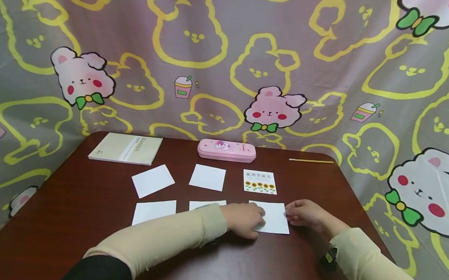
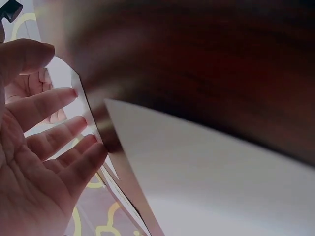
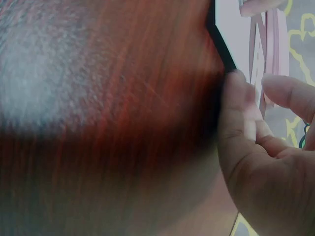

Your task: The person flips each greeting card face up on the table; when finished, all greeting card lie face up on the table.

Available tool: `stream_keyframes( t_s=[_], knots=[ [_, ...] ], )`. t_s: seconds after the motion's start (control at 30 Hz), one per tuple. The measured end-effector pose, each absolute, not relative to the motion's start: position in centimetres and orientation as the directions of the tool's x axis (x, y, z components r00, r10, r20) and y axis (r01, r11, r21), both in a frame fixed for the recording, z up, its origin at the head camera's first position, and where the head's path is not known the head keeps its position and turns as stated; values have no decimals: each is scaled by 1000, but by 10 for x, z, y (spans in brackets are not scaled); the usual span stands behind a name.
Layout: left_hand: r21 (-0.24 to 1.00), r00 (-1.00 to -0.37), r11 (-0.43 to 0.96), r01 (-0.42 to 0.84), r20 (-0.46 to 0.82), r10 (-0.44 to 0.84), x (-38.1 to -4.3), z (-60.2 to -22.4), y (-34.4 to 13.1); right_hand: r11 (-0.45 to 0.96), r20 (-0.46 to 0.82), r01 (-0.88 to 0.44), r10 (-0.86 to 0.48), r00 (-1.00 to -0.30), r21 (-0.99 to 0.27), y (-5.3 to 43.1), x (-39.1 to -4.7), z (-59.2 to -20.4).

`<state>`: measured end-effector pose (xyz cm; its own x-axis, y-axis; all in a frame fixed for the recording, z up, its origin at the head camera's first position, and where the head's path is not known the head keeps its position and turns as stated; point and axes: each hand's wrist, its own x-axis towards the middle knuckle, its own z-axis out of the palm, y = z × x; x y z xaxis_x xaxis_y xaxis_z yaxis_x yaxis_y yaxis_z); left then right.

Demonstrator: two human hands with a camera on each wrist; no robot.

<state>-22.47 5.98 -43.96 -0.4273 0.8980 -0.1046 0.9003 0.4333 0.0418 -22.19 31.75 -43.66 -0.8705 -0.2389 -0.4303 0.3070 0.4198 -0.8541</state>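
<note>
A white square card [image 1: 275, 218] lies at the near right of the table between both hands. My left hand [image 1: 245, 219] rests its fingers on the card's left part; in the left wrist view its fingers [image 2: 51, 103] are spread and mostly straight, with fingertips on the card. At the card's right edge is my right hand [image 1: 307, 215], its fingertips touching that edge. In the right wrist view the thumb stands apart from the other fingers [image 3: 234, 108]. Just behind lies a card printed with sunflowers and Chinese characters [image 1: 260, 182].
More white cards lie about: one behind [image 1: 208, 177], one tilted [image 1: 153, 181], one near left [image 1: 154, 211], and one [image 1: 208, 205] partly under my left sleeve. Along the back are a notebook [image 1: 126, 148], a pink pencil case [image 1: 226, 151] and a yellow pencil [image 1: 311, 161]. A patterned curtain hangs behind.
</note>
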Motion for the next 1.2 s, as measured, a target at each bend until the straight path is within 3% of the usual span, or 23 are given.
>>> stream_keyframes(
  t_s=[0.27, 0.43, 0.53, 0.73, 0.9, 1.0, 1.2],
  knots=[
    [92, -398, 403, 910, -69, 915, -230, -441, 56, 384, -416, 320, -197, -888, -866, 312, -225, -441],
    [172, -418, 422, 890, -64, 906, -235, -431, 47, 225, -435, 387, -233, -870, -894, 317, -232, -438],
    [152, -410, 411, 899, -38, 911, -242, -425, 41, 139, -415, 392, -258, -872, -909, 321, -235, -433],
    [-11, -311, 315, 949, 135, 941, -255, -426, 30, 23, -385, 396, -292, -875, -918, 326, -236, -425],
    [-17, -241, 259, 966, 319, 917, -261, -428, 22, -60, -386, 416, -268, -883, -908, 323, -237, -422],
    [90, -304, 291, 952, 372, 877, -263, -427, 20, -69, -391, 419, -250, -886, -905, 322, -238, -421],
    [408, -558, 404, 819, 396, 729, -266, -425, 18, -118, -388, 437, -300, -871, -891, 319, -238, -418]
  ],
)
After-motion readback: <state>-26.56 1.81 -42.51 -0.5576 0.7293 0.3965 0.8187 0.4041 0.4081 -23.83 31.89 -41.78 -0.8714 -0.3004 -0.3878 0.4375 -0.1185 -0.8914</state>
